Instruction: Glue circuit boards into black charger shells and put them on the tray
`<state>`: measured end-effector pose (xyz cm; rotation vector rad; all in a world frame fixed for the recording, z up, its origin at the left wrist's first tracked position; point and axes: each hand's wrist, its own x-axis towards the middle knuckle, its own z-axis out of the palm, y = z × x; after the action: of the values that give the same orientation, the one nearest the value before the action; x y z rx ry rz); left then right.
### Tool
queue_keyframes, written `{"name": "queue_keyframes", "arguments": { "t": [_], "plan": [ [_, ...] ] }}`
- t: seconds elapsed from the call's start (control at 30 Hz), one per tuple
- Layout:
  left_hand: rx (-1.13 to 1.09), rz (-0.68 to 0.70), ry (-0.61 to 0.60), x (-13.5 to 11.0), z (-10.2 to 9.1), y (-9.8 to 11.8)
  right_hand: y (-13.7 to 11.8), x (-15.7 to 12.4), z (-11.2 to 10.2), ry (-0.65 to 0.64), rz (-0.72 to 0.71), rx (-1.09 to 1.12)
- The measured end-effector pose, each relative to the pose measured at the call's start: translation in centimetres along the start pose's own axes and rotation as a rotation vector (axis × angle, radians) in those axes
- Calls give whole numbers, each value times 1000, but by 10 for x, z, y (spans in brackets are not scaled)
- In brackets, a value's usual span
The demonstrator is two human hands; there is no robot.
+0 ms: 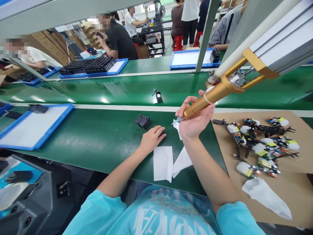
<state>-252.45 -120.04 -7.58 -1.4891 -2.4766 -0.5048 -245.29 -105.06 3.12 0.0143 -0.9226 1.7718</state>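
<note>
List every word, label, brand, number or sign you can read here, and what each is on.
Turquoise cloth T-shirt: bold white letters, too creased and distorted to read surely.
Small yellow rectangular labels on the white-wrapped electronic parts: too small to read.
No other text can be made out.

The green bench (97, 140) bears black blocks (144, 122), white sheets (161, 163), a blue-rimmed tray (36, 127) and cardboard (298, 192).
</note>
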Motion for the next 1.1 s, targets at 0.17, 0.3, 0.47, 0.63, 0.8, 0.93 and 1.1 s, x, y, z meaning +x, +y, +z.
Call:
{"name": "queue_keyframes", "arguments": {
  "t": [0.17, 0.3, 0.47, 0.63, 0.8, 0.93, 1.1],
  "plan": [
    [129, 9, -108, -1, -4, 4, 0, 1, 0, 2, 3, -17],
    [192, 69, -101, -2, -1, 2, -1, 0, 1, 10, 9, -56],
    [223, 129, -41, 4, 5, -13, -1, -1, 2, 12, 16, -14],
    [247, -9, 105, 13, 1, -31, -2, 0, 2, 25, 28, 35],
    [192, -217, 215, 19, -13, -40, -1, 0, 2, 30, 32, 48],
    [47, -428, -3, 28, -21, -59, -1, 0, 1, 32, 34, 40],
    [-151, -457, -40, 31, -26, -78, 0, 1, 0, 24, 7, 65]
  ]
}}
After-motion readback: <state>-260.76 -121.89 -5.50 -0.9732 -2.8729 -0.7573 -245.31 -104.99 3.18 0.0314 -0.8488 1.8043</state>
